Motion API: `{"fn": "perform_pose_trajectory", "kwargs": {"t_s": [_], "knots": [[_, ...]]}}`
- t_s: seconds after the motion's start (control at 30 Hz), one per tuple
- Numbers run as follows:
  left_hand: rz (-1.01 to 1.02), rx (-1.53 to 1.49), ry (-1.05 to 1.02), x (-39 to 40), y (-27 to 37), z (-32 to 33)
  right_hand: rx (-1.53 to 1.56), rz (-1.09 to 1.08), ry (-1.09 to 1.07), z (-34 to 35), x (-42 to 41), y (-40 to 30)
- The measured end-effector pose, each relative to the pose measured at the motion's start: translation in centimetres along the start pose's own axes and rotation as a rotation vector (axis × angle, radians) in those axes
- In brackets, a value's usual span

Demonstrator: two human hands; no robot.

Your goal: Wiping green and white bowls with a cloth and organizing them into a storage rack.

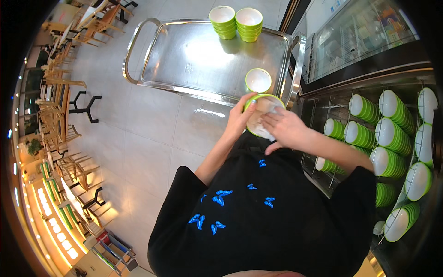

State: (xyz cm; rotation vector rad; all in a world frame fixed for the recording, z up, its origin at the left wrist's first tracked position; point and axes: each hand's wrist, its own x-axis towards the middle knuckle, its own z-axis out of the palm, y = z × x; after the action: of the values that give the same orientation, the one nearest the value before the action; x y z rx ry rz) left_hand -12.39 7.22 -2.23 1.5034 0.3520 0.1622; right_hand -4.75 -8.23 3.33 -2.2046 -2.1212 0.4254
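My left hand (pixel 241 116) grips the rim of a white bowl with a green outside (pixel 254 119), tilted towards me in front of my chest. Inside it, my right hand (pixel 282 126) presses a white cloth or tissue (pixel 266 132) against the inner wall. Just beyond the held bowl, a smaller green-rimmed bowl (pixel 258 80) rests on the near right part of a stainless steel trolley top (pixel 173 65). Two stacks of small green bowls, the left stack (pixel 222 21) and the right stack (pixel 249 23), stand side by side at the trolley's far edge.
Right of me, an open cabinet has wire racks (pixel 330 104) holding several stacks of green and white bowls (pixel 389 162). A glass-fronted unit (pixel 360 38) stands above it. Curved metal handles (pixel 129 52) rise at the trolley's ends. Wooden chairs (pixel 74 169) and tables line the left.
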Motion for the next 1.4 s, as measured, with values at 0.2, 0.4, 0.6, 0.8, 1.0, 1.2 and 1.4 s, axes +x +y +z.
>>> {"fn": "perform_pose_trajectory", "kwargs": {"t_s": [0.2,0.4,0.6,0.8,1.0,1.2,1.4], "knots": [[-0.429,-0.281,-0.31,0.7,0.8,-0.1,-0.213,-0.185,-0.002,-1.9,0.3,1.9],[0.008,0.305,-0.099,1.1,1.7,-0.8,-0.313,0.112,0.301,1.9,0.8,-0.4],[-0.076,0.193,0.061,1.5,4.0,-0.1,0.595,0.425,0.475,0.5,2.2,-2.9],[-0.18,-0.44,0.176,1.3,2.2,-1.4,1.881,0.524,1.048,-1.2,-1.5,-3.5],[-0.511,-1.257,-0.278,0.1,0.0,-1.9,0.424,0.248,0.998,-2.5,-1.7,-4.6],[-0.59,-0.702,-0.434,-0.3,3.9,-0.3,0.067,0.197,0.707,-3.3,-0.3,-6.3],[-0.418,-0.198,-0.47,-1.1,1.6,-1.9,0.523,0.243,0.672,-4.9,0.5,-3.0]]}}
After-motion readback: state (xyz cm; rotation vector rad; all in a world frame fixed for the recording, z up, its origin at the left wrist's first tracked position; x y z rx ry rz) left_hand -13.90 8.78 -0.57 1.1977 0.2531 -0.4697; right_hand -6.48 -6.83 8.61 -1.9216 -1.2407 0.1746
